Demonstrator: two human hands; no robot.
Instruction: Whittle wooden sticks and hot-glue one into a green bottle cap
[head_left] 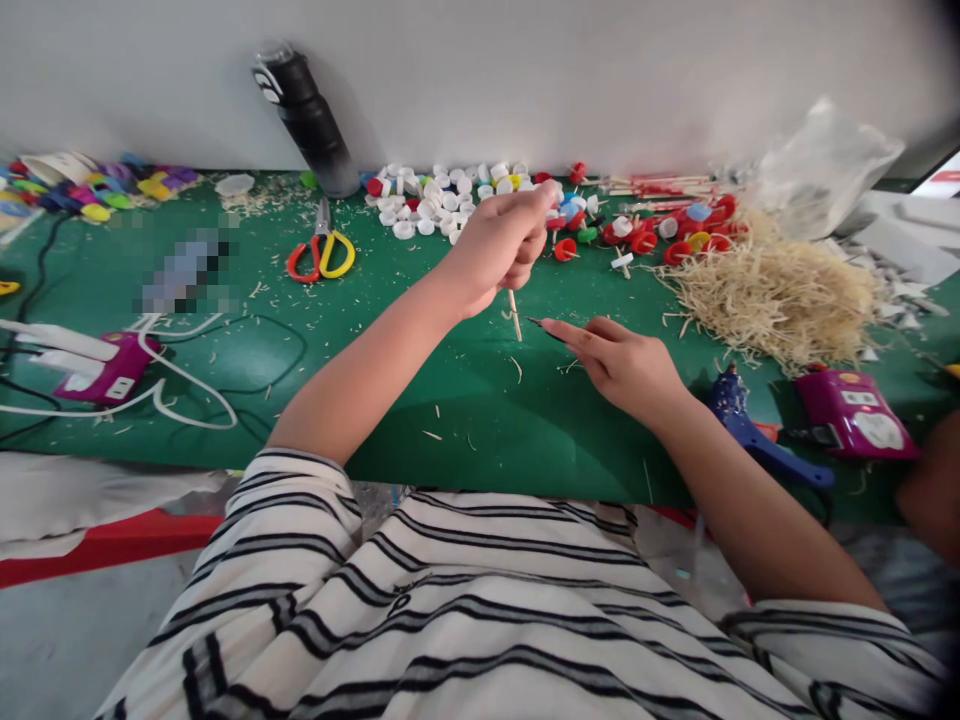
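Note:
My left hand [501,245] is closed in a fist above the green table [495,440]. A thin wooden stick [515,316] pokes down out of it, its lower end close to the tabletop. Lower and to the right, my right hand [628,365] is closed on a small dark knife [553,333]. The blade points left, with its tip beside the stick; I cannot tell whether they touch. Wood shavings lie scattered on the table below both hands. Behind my left hand is a heap of white bottle caps [427,208].
Scissors [322,250] and a black bottle [307,120] are left of the caps. Red caps on sticks [643,240] and a shavings pile [765,295] lie right. A blue glue gun [765,440] and purple power strips [855,412] [112,370] sit near the front, cables at left.

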